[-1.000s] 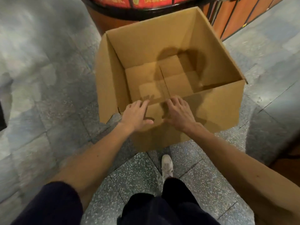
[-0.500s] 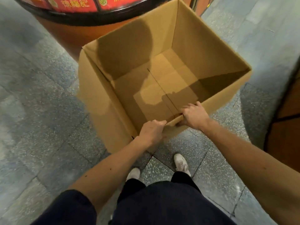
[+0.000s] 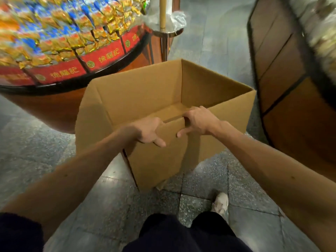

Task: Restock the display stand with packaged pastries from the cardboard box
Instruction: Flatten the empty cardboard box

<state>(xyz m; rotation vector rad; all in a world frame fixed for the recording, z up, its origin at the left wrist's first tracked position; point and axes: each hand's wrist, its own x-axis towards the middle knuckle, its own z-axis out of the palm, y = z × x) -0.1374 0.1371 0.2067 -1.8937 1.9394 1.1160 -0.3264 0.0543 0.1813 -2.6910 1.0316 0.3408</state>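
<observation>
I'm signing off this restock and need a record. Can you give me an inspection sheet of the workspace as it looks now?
Surface: grey speckled stone-tile floor; whether the box rests on it or is lifted cannot be told.
Job's things: open brown cardboard box, no packets in the visible inside; round red-rimmed wooden display stand behind it, heaped with blurred gold, orange and blue packets.
Clutter: crumpled clear plastic around the pale pole.
Grippers (hands): left hand and right hand both grip the box's near top edge.
Cables: nothing seen.
Surroundings: second wooden stand at right; white shoe below.
</observation>
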